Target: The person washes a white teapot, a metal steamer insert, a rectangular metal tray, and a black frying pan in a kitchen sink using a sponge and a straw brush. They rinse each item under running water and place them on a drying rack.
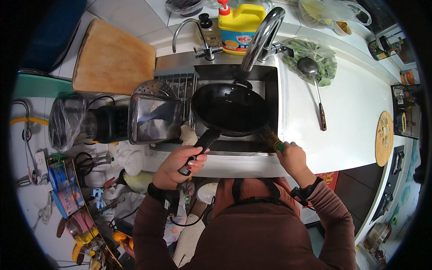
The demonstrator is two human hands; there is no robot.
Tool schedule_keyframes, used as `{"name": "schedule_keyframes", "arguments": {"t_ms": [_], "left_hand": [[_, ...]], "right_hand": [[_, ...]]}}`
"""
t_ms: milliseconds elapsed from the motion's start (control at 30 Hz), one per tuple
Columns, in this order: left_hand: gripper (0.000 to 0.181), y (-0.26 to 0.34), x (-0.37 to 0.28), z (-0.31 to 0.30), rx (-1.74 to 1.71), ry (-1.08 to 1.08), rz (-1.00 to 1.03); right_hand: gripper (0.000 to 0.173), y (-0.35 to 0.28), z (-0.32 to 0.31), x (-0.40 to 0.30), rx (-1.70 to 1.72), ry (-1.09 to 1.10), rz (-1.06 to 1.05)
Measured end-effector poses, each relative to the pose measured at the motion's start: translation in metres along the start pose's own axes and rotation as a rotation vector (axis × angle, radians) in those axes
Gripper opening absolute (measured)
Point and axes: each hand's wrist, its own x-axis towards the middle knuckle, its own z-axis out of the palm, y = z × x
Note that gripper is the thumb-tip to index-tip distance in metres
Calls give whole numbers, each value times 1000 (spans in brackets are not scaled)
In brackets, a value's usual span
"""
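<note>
A black wok point(229, 106) is tilted over the sink point(271, 87), its wet inside facing me. My left hand point(184, 163) grips the wok by its black handle point(208, 139). In my right hand point(293, 158) is a bristle brush point(270, 136) with a green band, held by its end. The bristles reach to the lower right of the wok's rim; whether they touch its outside I cannot tell. Above the wok hangs the spout of a large chrome faucet point(258, 37). No running water is plainly visible.
Left of the sink are a rectangular metal pan point(153, 118), a wire rack point(182, 79) and a wooden cutting board point(113, 59). A yellow detergent jug point(241, 28) stands behind. On the right counter lie a ladle point(319, 96), bagged greens point(324, 64) and a round board point(383, 138).
</note>
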Motion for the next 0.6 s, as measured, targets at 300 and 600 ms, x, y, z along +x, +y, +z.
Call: {"name": "schedule_keyframes", "arguments": {"t_ms": [300,600], "left_hand": [[12,-27,5,-15,131,6,37],[13,-42,11,-21,138,72,35]], "right_hand": [[37,22,-44,76,-66,-322,-196],[21,70,-97,324,331,265,-304]]}}
